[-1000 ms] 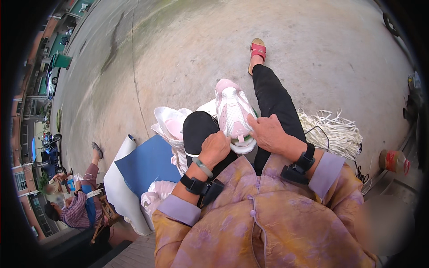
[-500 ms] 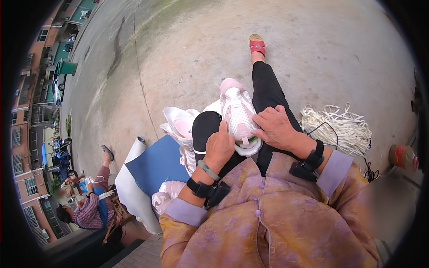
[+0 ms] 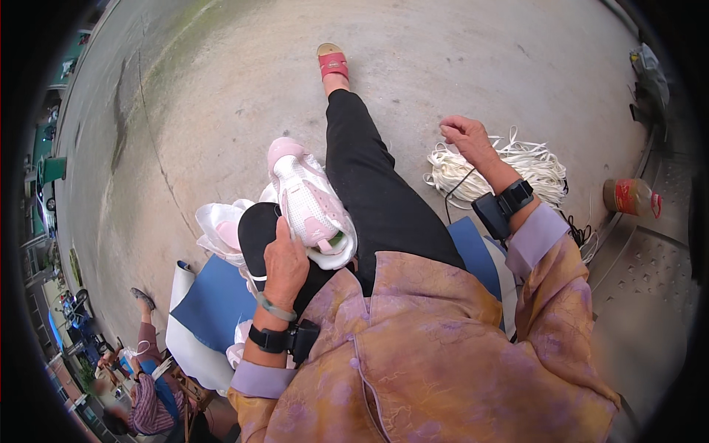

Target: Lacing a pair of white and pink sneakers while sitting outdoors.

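A white and pink sneaker (image 3: 304,193) rests on my lap with its pink toe pointing away from me. My left hand (image 3: 286,258) grips its left side near the heel opening, index finger stretched along the upper. A bit of green shows inside the opening. Off to the right, my right hand (image 3: 467,139) is raised above a big loose bundle of white shoelaces (image 3: 528,173). Its fingers are bent inward and close together; whether anything is between them I cannot make out. Other white and pink shoe pieces (image 3: 219,230) lie left of my knee.
A blue and white sheet (image 3: 214,303) spreads at my left. A plastic bottle with a red label (image 3: 628,197) and a metal step plate (image 3: 642,273) are at the right. My outstretched leg wears a red sandal (image 3: 334,63). Another person (image 3: 151,402) sits at the lower left.
My right hand has let go of the sneaker and moved right, over the shoelaces. The left hand still holds the sneaker. The view has turned to the right.
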`<action>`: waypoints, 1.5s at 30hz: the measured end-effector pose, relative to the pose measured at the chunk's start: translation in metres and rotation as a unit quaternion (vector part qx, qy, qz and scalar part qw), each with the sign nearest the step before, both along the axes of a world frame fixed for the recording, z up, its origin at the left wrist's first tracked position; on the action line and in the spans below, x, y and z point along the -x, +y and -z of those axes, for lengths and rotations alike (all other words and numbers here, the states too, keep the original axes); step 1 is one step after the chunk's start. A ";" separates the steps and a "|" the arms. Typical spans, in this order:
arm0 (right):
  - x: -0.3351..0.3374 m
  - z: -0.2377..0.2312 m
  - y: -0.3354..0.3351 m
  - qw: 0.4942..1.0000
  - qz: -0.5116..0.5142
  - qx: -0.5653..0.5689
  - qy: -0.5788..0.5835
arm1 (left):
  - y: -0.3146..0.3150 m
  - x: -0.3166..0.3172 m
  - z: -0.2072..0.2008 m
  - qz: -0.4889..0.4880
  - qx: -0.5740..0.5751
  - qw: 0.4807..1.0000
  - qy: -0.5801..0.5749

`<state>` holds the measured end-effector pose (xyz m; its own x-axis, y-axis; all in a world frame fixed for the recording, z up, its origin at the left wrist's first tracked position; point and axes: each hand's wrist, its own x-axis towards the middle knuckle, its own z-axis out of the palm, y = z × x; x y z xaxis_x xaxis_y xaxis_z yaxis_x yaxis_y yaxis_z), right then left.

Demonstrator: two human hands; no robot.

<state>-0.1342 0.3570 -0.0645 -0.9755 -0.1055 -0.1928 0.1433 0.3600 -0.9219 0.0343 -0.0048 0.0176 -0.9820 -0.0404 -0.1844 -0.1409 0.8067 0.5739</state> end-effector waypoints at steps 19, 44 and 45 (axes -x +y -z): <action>-0.046 0.191 0.041 0.902 -0.009 -0.431 -0.027 | -0.010 0.044 -0.041 -0.221 -0.287 0.898 -0.251; -0.088 -0.140 -0.079 0.887 -0.281 -0.021 0.366 | 0.068 0.059 -0.074 0.125 -0.571 0.785 -0.206; -0.092 -0.155 -0.084 0.874 -0.293 -0.022 0.388 | 0.074 0.055 -0.074 0.140 -0.602 0.752 -0.229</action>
